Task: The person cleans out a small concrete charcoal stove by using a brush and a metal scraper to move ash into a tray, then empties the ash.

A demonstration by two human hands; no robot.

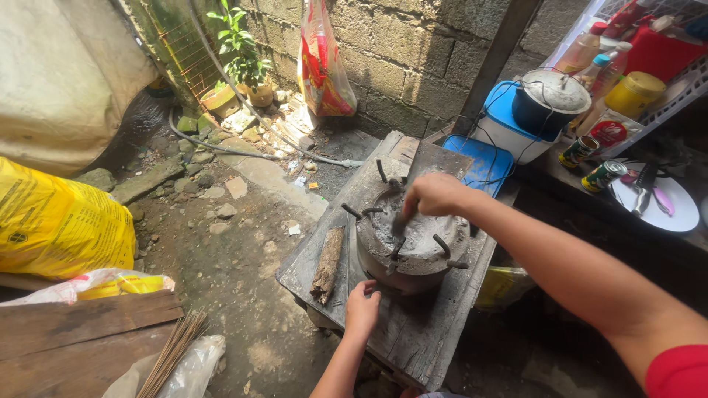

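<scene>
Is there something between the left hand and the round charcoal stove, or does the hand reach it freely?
Nothing visible stands between them. The left hand is already at the front lower wall of the charcoal stove. The piece of wood lies to its side on the wooden table, not between.

yellow sack point(59, 225) left | red-yellow bag point(322, 63) hanging on wall | labelled cans point(590, 163) right; red-labelled packet point(609, 133)

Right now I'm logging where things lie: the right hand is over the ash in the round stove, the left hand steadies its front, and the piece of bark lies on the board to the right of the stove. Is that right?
One detail is off. In the head view the piece of bark lies on the board to the left of the stove, not the right. The right hand is over the ash, and the left hand is at its front.
</scene>
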